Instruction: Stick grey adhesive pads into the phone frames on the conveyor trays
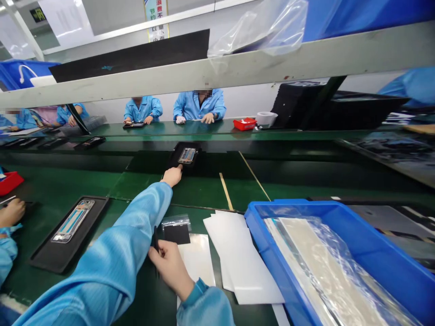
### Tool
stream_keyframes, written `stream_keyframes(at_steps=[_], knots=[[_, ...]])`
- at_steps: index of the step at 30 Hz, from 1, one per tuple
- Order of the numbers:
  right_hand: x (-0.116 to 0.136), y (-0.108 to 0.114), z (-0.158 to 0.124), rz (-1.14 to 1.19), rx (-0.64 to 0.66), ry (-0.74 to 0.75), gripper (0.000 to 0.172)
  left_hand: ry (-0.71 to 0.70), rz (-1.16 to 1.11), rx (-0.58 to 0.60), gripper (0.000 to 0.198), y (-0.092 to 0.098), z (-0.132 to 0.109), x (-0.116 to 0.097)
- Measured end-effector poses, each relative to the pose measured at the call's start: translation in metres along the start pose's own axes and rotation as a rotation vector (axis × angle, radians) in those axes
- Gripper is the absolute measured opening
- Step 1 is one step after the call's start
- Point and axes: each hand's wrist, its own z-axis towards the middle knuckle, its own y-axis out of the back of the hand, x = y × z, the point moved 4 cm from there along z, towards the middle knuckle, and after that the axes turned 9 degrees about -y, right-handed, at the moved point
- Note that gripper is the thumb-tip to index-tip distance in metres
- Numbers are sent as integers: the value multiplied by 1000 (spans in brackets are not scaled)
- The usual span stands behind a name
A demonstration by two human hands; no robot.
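My left hand [172, 175] is stretched far forward, its fingers closed at the near edge of a black tray [174, 157]. A phone frame [187, 155] with blue strips lies in that tray. Close to my body, my right hand [170, 265] pinches black tweezers [155, 240] held upright. Just beyond the right hand are a small black sheet [177, 234] and a clear plastic bag [176, 221], next to a pale sheet [199, 256]. Another black tray [42, 256] with a phone frame [74, 222] rests to the left of my left arm.
White sheets [244, 267] lie beside a blue bin [258, 226] holding plastic-wrapped strips. A co-worker's hand [12, 213] is at the left edge. Across the line, co-workers sit near a red box [244, 124] and white bowl [266, 118]. A metal beam [152, 83] crosses overhead.
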Motion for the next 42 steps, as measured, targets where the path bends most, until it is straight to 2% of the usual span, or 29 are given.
stream_keyframes(at_steps=[6, 10, 14, 17, 20, 23, 26, 29, 31, 34, 36, 39, 42], knots=[[0, 0, 1, 17, 41, 0, 45, 254, -396, -209, 37, 22, -53, 59], [1, 1, 2, 14, 62, -9, 48, 462, -668, -457, 37, 26, -88, 93], [6, 4, 1, -5, 39, 7, 50, 594, -879, -689, 39, 36, -116, 122], [8, 6, 1, -32, 6, 21, 52, 648, -991, -778, 40, 52, -135, 146], [8, 6, 1, -41, 2, 25, 52, 684, -1064, -789, 39, 73, -151, 169], [8, 6, 2, -34, 3, 23, 51, 690, -1105, -728, 39, 95, -166, 186], [18, 10, -2, -3, 0, 0, 50, 662, -1109, -597, 38, 118, -184, 194], [43, 22, -15, 150, -13, 9, 49, 620, -1085, -425, 35, 138, -200, 197], [65, 37, -25, 273, -77, 60, 47, 589, -1069, -287, 26, 145, -206, 197], [86, 64, -35, 300, -268, 110, 44, 533, -1043, -73, 18, 141, -212, 191], [87, 79, -35, 304, -357, 115, 41, 479, -1009, 57, 20, 129, -216, 181], [72, 91, -27, 359, -415, 118, 34, 377, -910, 213, 22, 112, -220, 160], [49, 95, -16, 419, -429, 125, 30, 249, -734, 275, 19, 110, -215, 141]])
